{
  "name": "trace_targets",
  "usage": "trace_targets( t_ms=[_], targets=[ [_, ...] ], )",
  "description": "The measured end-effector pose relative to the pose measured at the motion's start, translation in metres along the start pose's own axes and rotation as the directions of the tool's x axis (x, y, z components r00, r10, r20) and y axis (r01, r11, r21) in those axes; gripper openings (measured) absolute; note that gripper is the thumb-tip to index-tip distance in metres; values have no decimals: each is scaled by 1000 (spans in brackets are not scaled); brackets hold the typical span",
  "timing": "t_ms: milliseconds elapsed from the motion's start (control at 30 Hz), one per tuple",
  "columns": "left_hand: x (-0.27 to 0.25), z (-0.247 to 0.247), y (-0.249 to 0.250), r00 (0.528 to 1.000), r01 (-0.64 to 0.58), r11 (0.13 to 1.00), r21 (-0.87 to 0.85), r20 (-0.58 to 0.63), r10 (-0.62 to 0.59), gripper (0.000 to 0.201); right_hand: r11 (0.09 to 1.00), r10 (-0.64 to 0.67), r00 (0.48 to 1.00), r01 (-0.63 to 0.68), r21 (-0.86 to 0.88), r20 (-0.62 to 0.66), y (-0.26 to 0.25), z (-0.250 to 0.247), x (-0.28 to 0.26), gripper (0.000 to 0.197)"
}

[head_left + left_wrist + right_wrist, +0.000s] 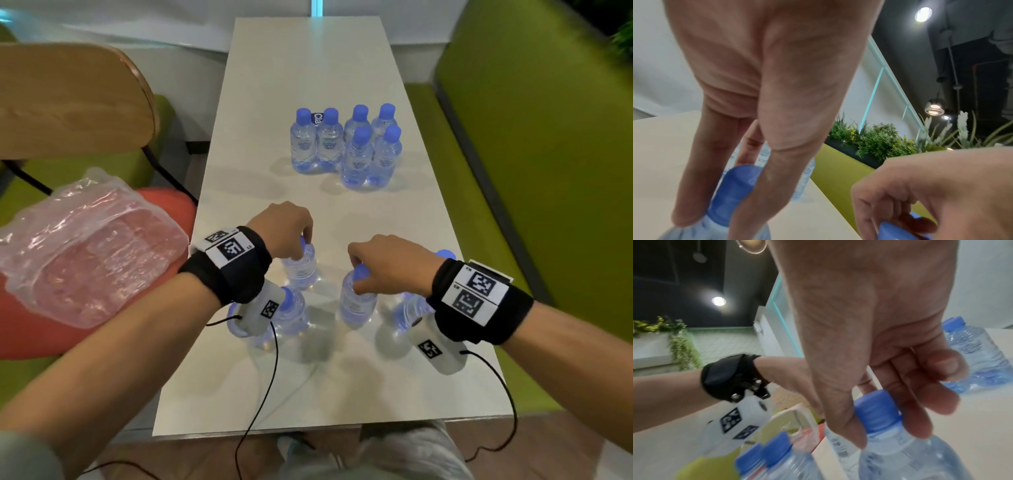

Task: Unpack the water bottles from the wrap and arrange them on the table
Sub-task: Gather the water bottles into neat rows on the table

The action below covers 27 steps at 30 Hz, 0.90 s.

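Several clear water bottles with blue caps stand on the white table [308, 68]. A far group of bottles [346, 147] is clustered past the middle. Near me, my left hand [291, 229] pinches the cap of one bottle [301, 267], its fingers [694, 186] running down both sides of the blue cap [733, 193]. My right hand [380, 263] grips another bottle [356, 305] by its cap [877, 410]. More bottles [291, 308] stand under my wrists, partly hidden. The empty plastic wrap [85, 250] lies on a red seat at the left.
A wooden-backed chair [68, 99] and the red seat [164, 202] stand left of the table. A green bench [548, 171] runs along the right side. Planters [875, 142] sit behind the bench. Cables hang from both wrist cameras over the table's near edge.
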<state>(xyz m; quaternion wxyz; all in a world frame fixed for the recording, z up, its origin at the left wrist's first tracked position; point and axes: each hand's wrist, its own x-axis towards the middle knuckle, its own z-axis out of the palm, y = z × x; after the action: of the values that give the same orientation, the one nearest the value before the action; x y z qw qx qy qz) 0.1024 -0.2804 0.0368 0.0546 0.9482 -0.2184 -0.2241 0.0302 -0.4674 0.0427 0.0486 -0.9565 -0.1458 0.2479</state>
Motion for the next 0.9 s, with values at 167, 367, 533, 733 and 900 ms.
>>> trace_targets(
  t_ms=[167, 367, 533, 733, 900],
  targets=[
    [22, -19, -13, 999, 41, 996, -79, -30, -44, 26, 994, 23, 994, -12, 106, -105, 12, -23, 36, 31],
    [60, -39, -21, 990, 76, 988, -136, -111, -91, 28, 993, 30, 980, -7, 117, -195, 29, -55, 96, 30],
    [95, -51, -31, 977, 100, 982, -162, -172, -128, 31, 994, 21, 979, 2, 113, -203, 44, -75, 140, 30],
    [126, -56, -39, 956, 112, 976, -188, -246, -157, 28, 991, 25, 977, 4, 132, -211, 57, -86, 169, 32],
    [136, -56, -43, 955, 103, 978, -184, -257, -149, 30, 994, 20, 978, 3, 111, -207, 64, -83, 171, 39]
  ],
)
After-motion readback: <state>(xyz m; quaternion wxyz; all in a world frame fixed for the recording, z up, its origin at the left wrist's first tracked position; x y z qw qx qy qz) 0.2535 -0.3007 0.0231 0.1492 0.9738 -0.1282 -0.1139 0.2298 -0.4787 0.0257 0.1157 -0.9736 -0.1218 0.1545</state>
